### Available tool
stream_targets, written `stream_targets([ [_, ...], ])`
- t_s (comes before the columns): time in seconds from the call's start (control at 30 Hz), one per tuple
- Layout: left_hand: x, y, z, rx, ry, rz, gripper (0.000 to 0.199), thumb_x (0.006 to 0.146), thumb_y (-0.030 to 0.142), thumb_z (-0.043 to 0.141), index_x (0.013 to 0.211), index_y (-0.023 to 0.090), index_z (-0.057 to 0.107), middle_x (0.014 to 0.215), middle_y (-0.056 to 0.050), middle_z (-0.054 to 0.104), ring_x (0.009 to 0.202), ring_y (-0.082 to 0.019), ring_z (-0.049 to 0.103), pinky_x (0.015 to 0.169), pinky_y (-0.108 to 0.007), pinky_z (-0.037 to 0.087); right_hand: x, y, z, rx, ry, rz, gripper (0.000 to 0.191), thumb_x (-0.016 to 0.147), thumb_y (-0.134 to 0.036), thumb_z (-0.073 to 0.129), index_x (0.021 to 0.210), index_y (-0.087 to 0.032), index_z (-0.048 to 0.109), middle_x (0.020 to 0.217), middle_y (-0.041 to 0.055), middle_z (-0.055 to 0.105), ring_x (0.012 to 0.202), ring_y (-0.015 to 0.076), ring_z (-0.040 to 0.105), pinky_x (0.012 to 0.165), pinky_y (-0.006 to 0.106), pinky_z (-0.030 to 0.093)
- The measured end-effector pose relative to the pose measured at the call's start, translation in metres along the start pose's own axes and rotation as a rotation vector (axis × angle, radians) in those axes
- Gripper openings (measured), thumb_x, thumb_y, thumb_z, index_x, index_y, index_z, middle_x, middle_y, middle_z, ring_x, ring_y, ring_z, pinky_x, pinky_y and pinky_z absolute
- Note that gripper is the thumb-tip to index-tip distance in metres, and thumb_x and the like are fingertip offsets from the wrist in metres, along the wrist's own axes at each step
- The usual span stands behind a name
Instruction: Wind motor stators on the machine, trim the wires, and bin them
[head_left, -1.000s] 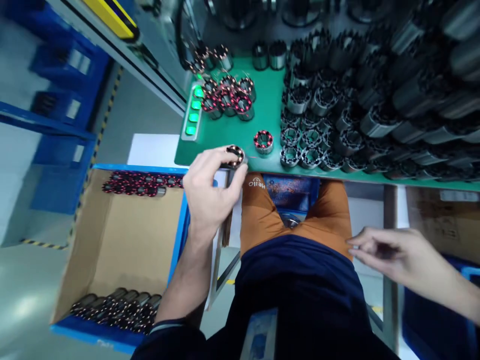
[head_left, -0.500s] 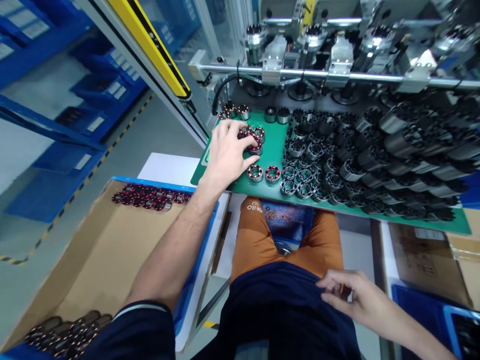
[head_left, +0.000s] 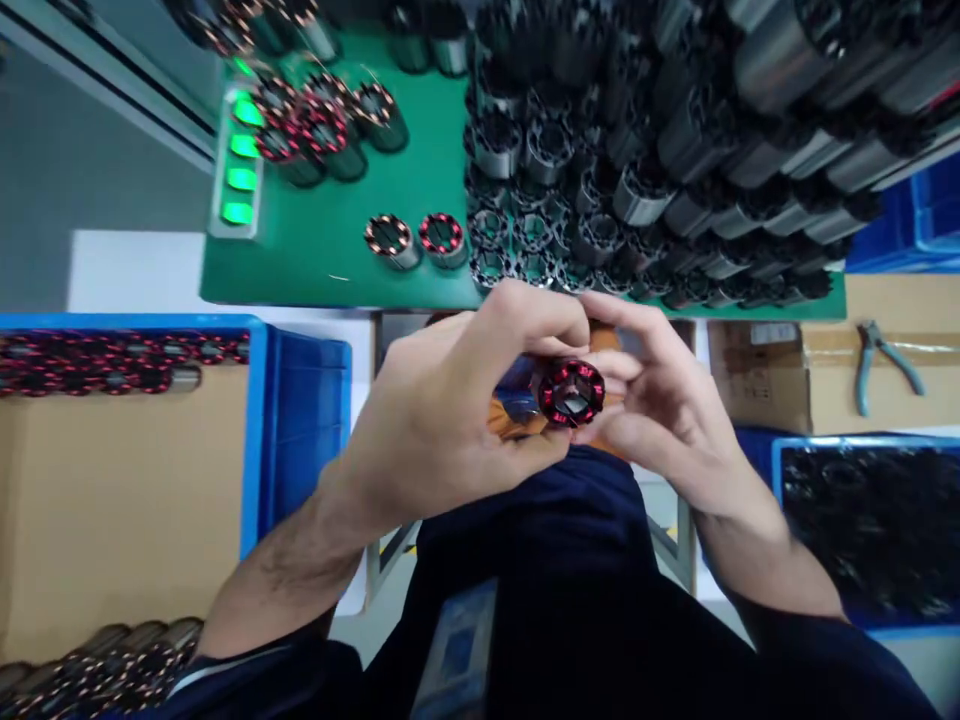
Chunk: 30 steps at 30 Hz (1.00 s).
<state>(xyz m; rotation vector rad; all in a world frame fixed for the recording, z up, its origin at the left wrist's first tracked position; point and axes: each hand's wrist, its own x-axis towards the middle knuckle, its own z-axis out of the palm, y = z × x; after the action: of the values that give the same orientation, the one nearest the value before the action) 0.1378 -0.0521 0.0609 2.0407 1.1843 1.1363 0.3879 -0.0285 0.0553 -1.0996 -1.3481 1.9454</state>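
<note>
Above my lap I have a wound motor stator (head_left: 571, 393) with dark red coils, its ring end facing up at me. My left hand (head_left: 465, 410) grips it between thumb and fingers. From the other side, the curled fingers and thumb of my right hand (head_left: 667, 400) close on it too; the exact contact is partly hidden. Beyond my hands, a copper-coil stator (head_left: 391, 240) and a red-coil stator (head_left: 442, 240) stand side by side on the green mat (head_left: 315, 240). A cluster of wound stators (head_left: 322, 125) stands farther back on the left.
Many unwound stator cores (head_left: 547, 150) stand stacked across the mat's right. At left is a blue bin (head_left: 255, 420) lined with cardboard, holding rows of wound stators. Pliers (head_left: 885, 365) lie on a carton (head_left: 757, 380) at right. A green-lit strip (head_left: 240, 180) edges the mat.
My left hand has come from the cluster on the mat to above my lap with a red-coil stator. My right hand has risen to meet it. The view has shifted closer to the bench.
</note>
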Motion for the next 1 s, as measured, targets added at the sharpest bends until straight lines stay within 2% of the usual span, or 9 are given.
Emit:
stream_targets([
  [0.13, -0.018, -0.011, 0.016, 0.092, 0.034, 0.037, 0.045, 0.108, 0.039, 0.093, 0.146, 0.034, 0.07, 0.143, 0.001, 0.086, 0.124, -0.022, 0.088, 0.104, -0.036, 0.077, 0.003, 0.001, -0.002, -0.023, 0.014, 0.106, 0.082, 0.096, -0.055, 0.099, 0.167, -0.033, 0.066, 0.119, 0.0051, 0.085, 0.102, 0.0236, 0.083, 0.096, 0.035, 0.071],
  [0.27, -0.028, -0.01, 0.009, 0.356, 0.159, 0.193, 0.025, 0.107, 0.031, 0.093, 0.127, 0.039, 0.08, 0.13, 0.007, 0.089, 0.108, -0.021, 0.09, 0.099, -0.044, 0.077, 0.0, 0.009, -0.012, 0.041, 0.046, 0.102, 0.065, 0.098, -0.051, 0.098, 0.156, -0.03, 0.076, 0.112, 0.0034, 0.086, 0.088, 0.0196, 0.083, 0.086, 0.031, 0.071],
  [0.37, -0.027, -0.007, 0.002, 0.457, 0.175, 0.313, 0.018, 0.108, 0.021, 0.089, 0.116, 0.037, 0.084, 0.123, 0.01, 0.09, 0.102, -0.019, 0.089, 0.098, -0.045, 0.077, 0.0, 0.011, -0.013, 0.06, 0.05, 0.068, 0.054, 0.099, -0.046, 0.099, 0.147, -0.028, 0.082, 0.112, 0.0036, 0.087, 0.089, 0.0179, 0.083, 0.084, 0.028, 0.071],
  [0.47, -0.026, -0.011, -0.002, 0.526, 0.158, 0.414, 0.016, 0.108, 0.025, 0.09, 0.116, 0.037, 0.085, 0.123, 0.012, 0.09, 0.1, -0.02, 0.088, 0.095, -0.044, 0.076, 0.002, 0.011, -0.01, 0.058, 0.045, 0.045, 0.05, 0.098, -0.046, 0.101, 0.141, -0.025, 0.085, 0.106, 0.0037, 0.087, 0.084, 0.017, 0.082, 0.082, 0.027, 0.071],
  [0.6, -0.034, -0.03, 0.006, 0.429, 0.128, 0.305, 0.027, 0.106, 0.027, 0.091, 0.124, 0.046, 0.085, 0.113, 0.012, 0.09, 0.101, -0.022, 0.087, 0.104, -0.046, 0.073, 0.004, 0.012, -0.011, 0.078, 0.079, -0.063, 0.043, 0.098, -0.041, 0.101, 0.137, -0.026, 0.088, 0.109, 0.004, 0.089, 0.088, 0.0168, 0.084, 0.087, 0.027, 0.072],
  [0.73, -0.047, -0.047, 0.025, 0.391, 0.222, 0.203, 0.02, 0.104, 0.028, 0.094, 0.118, 0.04, 0.087, 0.111, 0.006, 0.09, 0.106, -0.025, 0.084, 0.104, -0.047, 0.067, 0.005, 0.009, -0.019, 0.12, 0.163, -0.113, 0.042, 0.094, -0.045, 0.104, 0.13, -0.027, 0.091, 0.105, 0.0027, 0.088, 0.082, 0.0168, 0.083, 0.078, 0.027, 0.073],
  [0.9, -0.046, -0.04, 0.024, 0.289, 0.298, 0.217, 0.034, 0.099, 0.028, 0.101, 0.122, 0.051, 0.089, 0.107, 0.009, 0.087, 0.107, -0.022, 0.08, 0.109, -0.045, 0.066, 0.003, 0.006, -0.022, 0.08, 0.132, -0.067, 0.039, 0.096, -0.044, 0.102, 0.13, -0.027, 0.093, 0.103, 0.0041, 0.089, 0.077, 0.0171, 0.083, 0.073, 0.026, 0.072],
  [0.93, -0.043, -0.036, 0.021, 0.264, 0.282, 0.193, 0.028, 0.102, 0.034, 0.099, 0.121, 0.052, 0.09, 0.104, 0.01, 0.086, 0.106, -0.022, 0.08, 0.11, -0.046, 0.067, 0.003, 0.006, -0.021, 0.071, 0.112, -0.061, 0.038, 0.097, -0.042, 0.101, 0.13, -0.026, 0.093, 0.102, 0.0042, 0.089, 0.077, 0.0172, 0.082, 0.073, 0.026, 0.072],
  [1.0, -0.035, -0.029, 0.015, 0.126, 0.222, -0.007, 0.008, 0.106, 0.049, 0.094, 0.113, 0.05, 0.091, 0.099, 0.008, 0.084, 0.105, -0.023, 0.08, 0.113, -0.05, 0.068, 0.003, 0.007, -0.02, 0.066, 0.069, -0.056, 0.035, 0.098, -0.038, 0.101, 0.129, -0.026, 0.093, 0.099, 0.0036, 0.089, 0.075, 0.0167, 0.082, 0.072, 0.026, 0.071],
])
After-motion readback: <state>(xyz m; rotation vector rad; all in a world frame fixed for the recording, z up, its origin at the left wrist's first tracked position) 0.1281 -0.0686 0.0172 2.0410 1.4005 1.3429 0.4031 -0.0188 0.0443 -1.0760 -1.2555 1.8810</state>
